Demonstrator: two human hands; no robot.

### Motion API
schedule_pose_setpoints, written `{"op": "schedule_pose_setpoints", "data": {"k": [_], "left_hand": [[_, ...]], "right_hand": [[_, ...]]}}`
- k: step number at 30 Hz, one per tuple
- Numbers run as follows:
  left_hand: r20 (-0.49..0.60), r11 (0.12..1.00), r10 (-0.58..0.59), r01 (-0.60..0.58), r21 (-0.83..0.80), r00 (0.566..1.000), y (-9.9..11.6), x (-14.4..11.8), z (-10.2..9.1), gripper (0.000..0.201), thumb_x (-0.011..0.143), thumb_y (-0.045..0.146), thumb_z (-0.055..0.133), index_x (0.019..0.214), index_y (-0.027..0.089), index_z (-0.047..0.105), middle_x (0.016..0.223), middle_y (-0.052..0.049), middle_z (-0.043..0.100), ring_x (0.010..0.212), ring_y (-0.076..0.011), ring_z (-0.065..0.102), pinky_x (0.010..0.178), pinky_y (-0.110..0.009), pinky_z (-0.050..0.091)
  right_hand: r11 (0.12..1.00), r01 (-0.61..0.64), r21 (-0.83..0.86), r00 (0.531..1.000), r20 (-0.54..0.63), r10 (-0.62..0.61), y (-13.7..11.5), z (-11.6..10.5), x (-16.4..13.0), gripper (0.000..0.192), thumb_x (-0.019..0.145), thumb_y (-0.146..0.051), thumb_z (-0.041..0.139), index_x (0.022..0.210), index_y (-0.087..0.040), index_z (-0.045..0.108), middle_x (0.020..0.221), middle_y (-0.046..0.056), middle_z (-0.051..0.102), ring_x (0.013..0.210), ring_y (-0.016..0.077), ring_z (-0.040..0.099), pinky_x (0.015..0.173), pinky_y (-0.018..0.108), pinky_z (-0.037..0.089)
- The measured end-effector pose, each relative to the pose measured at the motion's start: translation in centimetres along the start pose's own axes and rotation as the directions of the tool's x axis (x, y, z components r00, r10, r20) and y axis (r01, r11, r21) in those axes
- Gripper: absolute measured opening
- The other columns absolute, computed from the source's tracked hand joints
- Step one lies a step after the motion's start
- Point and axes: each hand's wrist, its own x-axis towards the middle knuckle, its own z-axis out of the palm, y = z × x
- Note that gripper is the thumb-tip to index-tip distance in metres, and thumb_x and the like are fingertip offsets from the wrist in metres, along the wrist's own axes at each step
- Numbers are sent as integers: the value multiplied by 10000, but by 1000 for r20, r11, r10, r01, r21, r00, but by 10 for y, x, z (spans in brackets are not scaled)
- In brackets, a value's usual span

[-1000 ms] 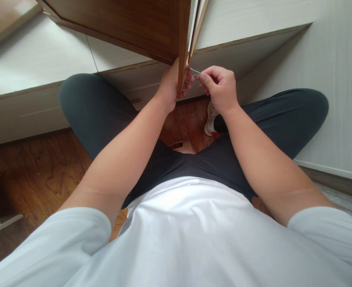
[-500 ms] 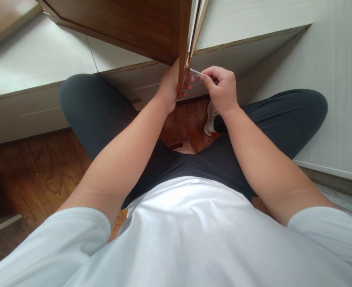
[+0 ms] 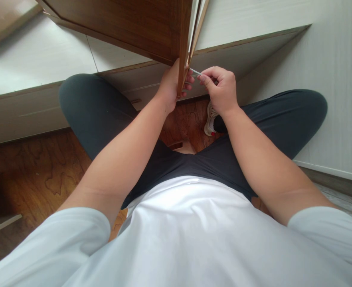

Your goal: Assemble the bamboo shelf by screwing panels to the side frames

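Wood floor (image 3: 44, 167) (white shoe (image 3: 209, 119) nearby)

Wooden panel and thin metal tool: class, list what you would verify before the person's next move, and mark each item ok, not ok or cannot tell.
1. Left hand grips the lower edge of the wooden panel: ok.
2. Right hand pinches the thin metal tool: ok.
3. Tool tip meets the panel's edge: ok.
4. Tool seated in a fastener: cannot tell, hidden by the panel.
5. Left fingers clear of the tool tip: not ok, they lie right beside it.
6. Shoe on the floor under the hands: ok.
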Motion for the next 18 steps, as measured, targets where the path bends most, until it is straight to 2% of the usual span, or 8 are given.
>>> {"op": "schedule_pose_setpoints", "data": {"k": [4, 10, 15, 18], "left_hand": [[-19, 1000, -19, 19, 19, 1000, 2, -2, 1, 345, 977, 420, 455, 733, 231, 608, 847, -37, 662, 667, -126, 577, 591, -284, 394], [-11, 1000, -11, 11, -5, 1000, 0, 1, 1, 339, 958, 415, 465, 727, 215, 611, 833, -51, 662, 671, -129, 568, 579, -283, 380], [-13, 1000, -20, 20, -6, 1000, 1, 1, 1, 334, 956, 417, 471, 711, 232, 604, 847, -50, 677, 660, -135, 558, 557, -288, 395], [-15, 999, -21, 22, 27, 1000, 3, -1, 1, 336, 969, 413, 447, 733, 231, 600, 861, -47, 669, 705, -141, 593, 593, -293, 402]], "right_hand": [[997, 40, -70, 999, 7, -39, -2, -1, 0, 419, 892, -781, 573, 968, -382, 676, 889, 38, 736, 1206, 307, 593, 970, 471, 525], [980, 42, -196, 999, -15, -46, -1, -2, 0, 378, 916, -764, 549, 967, -411, 675, 956, 24, 752, 1170, 292, 600, 1025, 466, 500], [981, 73, -177, 997, -12, -76, -1, -1, 0, 376, 938, -729, 557, 952, -370, 668, 968, 27, 744, 1160, 292, 602, 1012, 467, 488], [987, 82, -140, 996, -34, -88, -3, 0, 0, 359, 930, -701, 607, 924, -349, 675, 950, 40, 737, 1058, 286, 613, 974, 460, 486]]}}
